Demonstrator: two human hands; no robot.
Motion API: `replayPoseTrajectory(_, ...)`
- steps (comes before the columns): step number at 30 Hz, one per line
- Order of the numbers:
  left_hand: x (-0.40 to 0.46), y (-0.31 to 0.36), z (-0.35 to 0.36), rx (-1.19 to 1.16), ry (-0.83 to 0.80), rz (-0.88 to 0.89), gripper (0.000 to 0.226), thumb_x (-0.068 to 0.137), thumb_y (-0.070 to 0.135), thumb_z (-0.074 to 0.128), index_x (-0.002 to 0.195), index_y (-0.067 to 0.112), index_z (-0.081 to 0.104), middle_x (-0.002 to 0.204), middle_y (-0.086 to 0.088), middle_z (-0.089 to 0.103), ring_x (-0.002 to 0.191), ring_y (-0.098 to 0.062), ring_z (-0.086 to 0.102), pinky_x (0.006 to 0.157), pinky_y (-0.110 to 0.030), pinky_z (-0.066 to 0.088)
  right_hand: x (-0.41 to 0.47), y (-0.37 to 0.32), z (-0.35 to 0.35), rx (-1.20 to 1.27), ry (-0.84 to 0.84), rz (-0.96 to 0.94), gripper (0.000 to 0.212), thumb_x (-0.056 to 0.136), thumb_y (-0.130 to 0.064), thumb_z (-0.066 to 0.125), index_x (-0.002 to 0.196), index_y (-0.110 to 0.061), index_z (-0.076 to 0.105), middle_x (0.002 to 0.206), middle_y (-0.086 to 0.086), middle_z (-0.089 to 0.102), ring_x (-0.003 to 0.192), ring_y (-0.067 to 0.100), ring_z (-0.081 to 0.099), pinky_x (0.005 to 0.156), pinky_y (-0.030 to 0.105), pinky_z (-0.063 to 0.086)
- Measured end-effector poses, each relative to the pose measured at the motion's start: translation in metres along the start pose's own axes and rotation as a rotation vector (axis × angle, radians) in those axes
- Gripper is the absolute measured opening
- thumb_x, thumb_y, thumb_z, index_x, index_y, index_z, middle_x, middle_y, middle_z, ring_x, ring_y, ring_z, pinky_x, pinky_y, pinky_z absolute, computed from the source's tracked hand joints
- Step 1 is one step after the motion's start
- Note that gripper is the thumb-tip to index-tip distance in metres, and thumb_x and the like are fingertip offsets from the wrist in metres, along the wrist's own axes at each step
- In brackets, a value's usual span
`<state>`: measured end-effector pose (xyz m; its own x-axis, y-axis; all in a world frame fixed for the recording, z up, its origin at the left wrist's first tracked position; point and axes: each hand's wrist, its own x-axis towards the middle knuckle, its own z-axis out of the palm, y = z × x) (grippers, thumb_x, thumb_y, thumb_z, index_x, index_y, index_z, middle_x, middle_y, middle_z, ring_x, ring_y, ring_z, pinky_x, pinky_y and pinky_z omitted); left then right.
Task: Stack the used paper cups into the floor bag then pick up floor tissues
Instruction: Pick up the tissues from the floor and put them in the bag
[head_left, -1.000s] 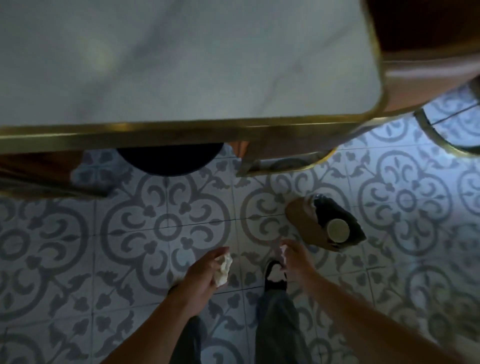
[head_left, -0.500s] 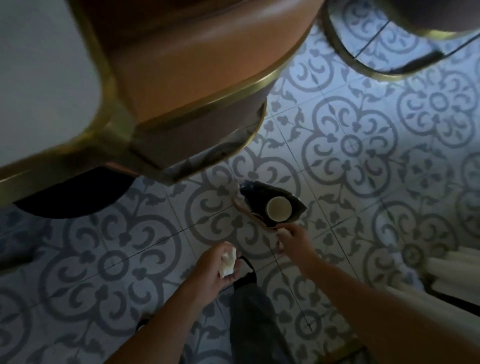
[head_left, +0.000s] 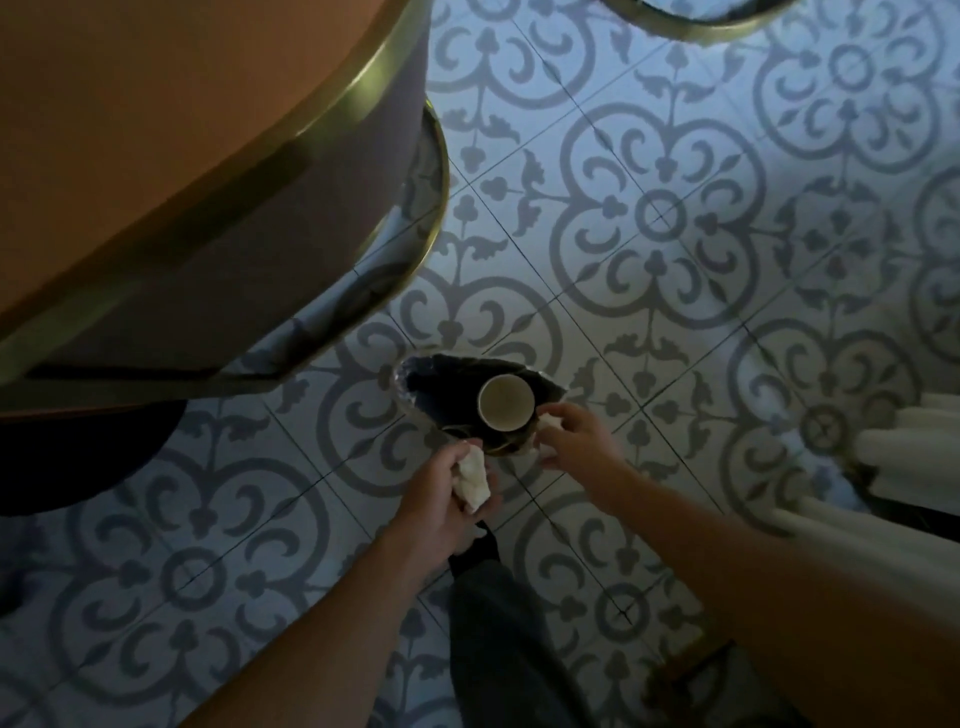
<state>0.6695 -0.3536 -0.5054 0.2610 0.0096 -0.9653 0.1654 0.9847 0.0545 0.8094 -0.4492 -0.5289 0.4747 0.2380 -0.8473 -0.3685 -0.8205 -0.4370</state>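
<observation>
The bag stands open on the floor, a cup upright inside. The right hand, pinching a tissue, touches the bag's near-right rim; the left hand, gripping another tissue, waits just nearer.

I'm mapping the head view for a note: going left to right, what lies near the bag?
Chair's brass-trimmed base → left hand gripping a crumpled tissue → paper cup in the floor bag → right hand.

Patterned tile floor carries the open bag; a chair stands beside.
</observation>
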Motion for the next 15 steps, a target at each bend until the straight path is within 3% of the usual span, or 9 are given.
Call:
replayPoseTrajectory(3, 0.014, 0.001, 0.006, 0.001, 0.007, 0.01, 0.024, 0.094, 0.023, 0.051, 0.112, 0.009, 0.058, 0.093, -0.012, 0.058, 0.084, -0.024, 0.058, 0.072, -0.037, 0.049, 0.01, 0.0, -0.002, 0.079, 0.0, 0.005, 0.031, 0.087, -0.006, 0.058, 0.117, -0.016, 0.061, 0.103, 0.01, 0.064, 0.086, 0.021, 0.066, 0.075, 0.037, 0.061)
replayPoseTrajectory(6, 0.024, 0.002, 0.01, 0.023, 0.013, 0.028, 0.031, 0.094, 0.033, 0.05, 0.11, 0.008, 0.06, 0.102, -0.014, 0.06, 0.098, -0.03, 0.058, 0.078, -0.04, 0.053, 0.016, 0.0, -0.004, 0.111, -0.017, 0.003, 0.032, 0.089, -0.006, 0.057, 0.12, -0.013, 0.06, 0.103, 0.008, 0.061, 0.088, 0.019, 0.064, 0.073, 0.032, 0.06)
replayPoseTrajectory(11, 0.032, 0.003, 0.022, 0.003, -0.001, 0.033, 0.033, 0.096, 0.038, 0.045, 0.1, 0.008, 0.06, 0.093, -0.012, 0.06, 0.087, -0.027, 0.058, 0.079, -0.04, 0.05, 0.02, -0.001, -0.008, 0.137, -0.058, 0.023, 0.035, 0.091, -0.005, 0.056, 0.126, -0.011, 0.057, 0.104, 0.007, 0.059, 0.092, 0.02, 0.063, 0.071, 0.029, 0.058)
replayPoseTrajectory(15, 0.035, 0.003, 0.025, -0.002, -0.024, 0.048, 0.042, 0.098, 0.041, 0.04, 0.111, 0.007, 0.061, 0.1, -0.014, 0.062, 0.092, -0.028, 0.06, 0.081, -0.041, 0.05, 0.021, -0.003, -0.01, 0.178, -0.093, 0.022, 0.036, 0.091, -0.002, 0.055, 0.126, -0.008, 0.056, 0.098, 0.004, 0.06, 0.089, 0.017, 0.062, 0.064, 0.024, 0.055)
